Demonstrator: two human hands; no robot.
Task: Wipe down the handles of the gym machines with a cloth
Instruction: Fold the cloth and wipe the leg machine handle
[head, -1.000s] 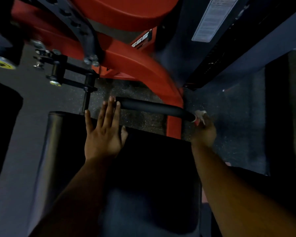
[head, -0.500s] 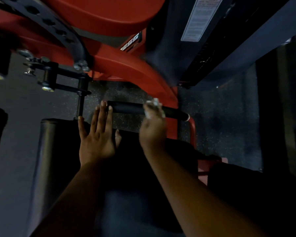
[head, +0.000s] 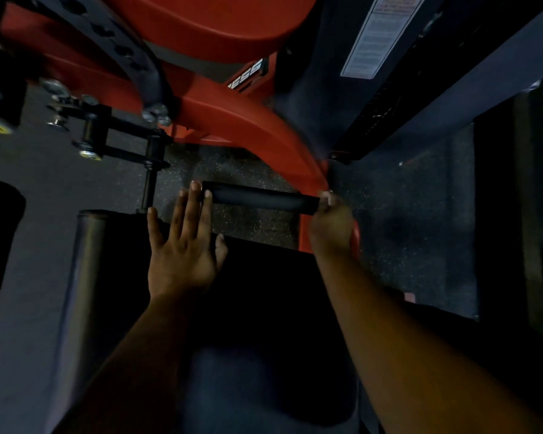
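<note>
1. Currently, the right hand (head: 329,227) sits at the right end of the handle (head: 261,198), where the grip meets the red frame (head: 264,133). Half a second earlier it was at mid-grip; a second earlier it was at the right end. This indicates back-and-forth wiping strokes along the grip.
2. Judgement: the grip has had at least one full pass; the left end, near the left fingertips, may remain unwiped.
3. Right hand: closed around the handle end. A pale scrap at its top edge is probably the cloth (head: 326,194); most of it is hidden.
4. Left hand (head: 182,249): flat, fingers spread, palm resting on the black pad (head: 107,245). It holds nothing; fingertips lie just beside the handle's left end.
</note>
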